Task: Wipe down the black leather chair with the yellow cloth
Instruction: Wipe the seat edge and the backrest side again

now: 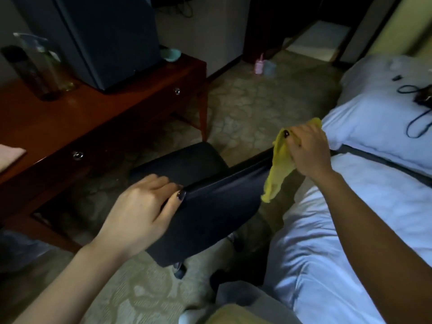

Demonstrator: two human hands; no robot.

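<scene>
left hand (142, 206) grips chair (210, 213) backrest top, fingertips hidden | right hand (308, 150) bunches yellow cloth (278, 174) | chair base obscured

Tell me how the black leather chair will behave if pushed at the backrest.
The black leather chair would probably roll, since a caster shows beneath it, though the patterned carpet may slow it. Its glossy backrest looks smooth, so likely slippery; the left hand gripping its top edge probably steadies it.
</scene>
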